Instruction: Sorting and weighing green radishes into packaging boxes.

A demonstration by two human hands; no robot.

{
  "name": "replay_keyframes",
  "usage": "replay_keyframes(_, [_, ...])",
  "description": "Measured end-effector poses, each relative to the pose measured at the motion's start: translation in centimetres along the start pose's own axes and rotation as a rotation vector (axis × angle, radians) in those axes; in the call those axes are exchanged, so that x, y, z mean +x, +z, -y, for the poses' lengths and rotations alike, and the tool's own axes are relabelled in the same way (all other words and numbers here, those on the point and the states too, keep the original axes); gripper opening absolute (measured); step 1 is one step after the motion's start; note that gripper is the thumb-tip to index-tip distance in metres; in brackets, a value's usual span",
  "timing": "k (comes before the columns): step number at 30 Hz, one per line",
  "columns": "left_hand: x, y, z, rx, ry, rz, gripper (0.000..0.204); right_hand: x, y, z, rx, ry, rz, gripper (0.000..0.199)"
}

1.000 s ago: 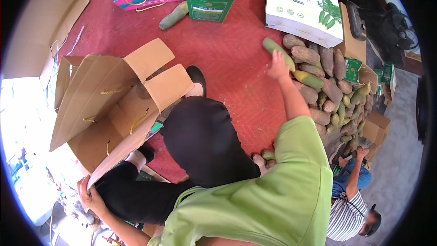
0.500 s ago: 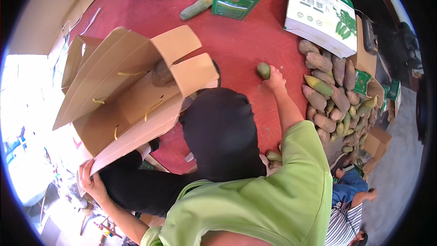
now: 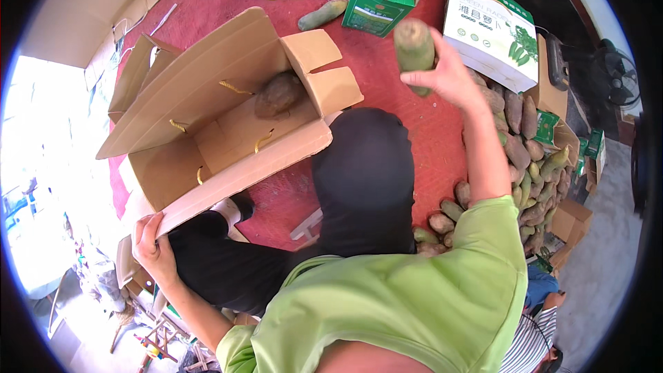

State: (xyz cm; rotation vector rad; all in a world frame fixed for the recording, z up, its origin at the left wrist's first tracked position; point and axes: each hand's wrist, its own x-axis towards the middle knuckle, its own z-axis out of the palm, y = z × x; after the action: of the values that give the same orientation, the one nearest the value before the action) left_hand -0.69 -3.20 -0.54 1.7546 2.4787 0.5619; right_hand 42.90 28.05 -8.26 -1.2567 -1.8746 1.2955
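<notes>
Green radish (image 3: 414, 52) sits in the right hand (image 3: 454, 77); left hand (image 3: 153, 250) grips carton (image 3: 252, 173).

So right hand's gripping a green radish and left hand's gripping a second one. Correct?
Not the left: in the head view, the left hand grips the long flap of the open cardboard carton, not a second radish. The right hand does grip a green radish.

A red floor (image 3: 442, 145) spreads beneath the fingers of the right hand (image 3: 456, 77). Beyond and left of those fingers, a green box (image 3: 373, 14) and a lone radish (image 3: 323, 15) rest on it; rightward and nearer the body, radishes (image 3: 514, 149) lie heaped.
</notes>
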Motion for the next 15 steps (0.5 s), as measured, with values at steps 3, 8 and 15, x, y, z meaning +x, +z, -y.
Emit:
replay_keyframes(3, [0.1,0.1,-0.3,-0.003,0.026,0.000,0.037,0.8,0.7,11.0,0.205,-0.212,0.128,0.077])
replay_keyframes(8, [0.0,-0.2,0.2,-0.008,0.040,0.020,0.029,5.1,8.3,19.1,0.151,-0.633,0.418,0.074])
replay_keyframes(15, [-0.7,-0.3,0.9,0.001,0.048,0.035,0.023,9.4,28.2,14.0,-0.375,-0.425,1.030,0.073])
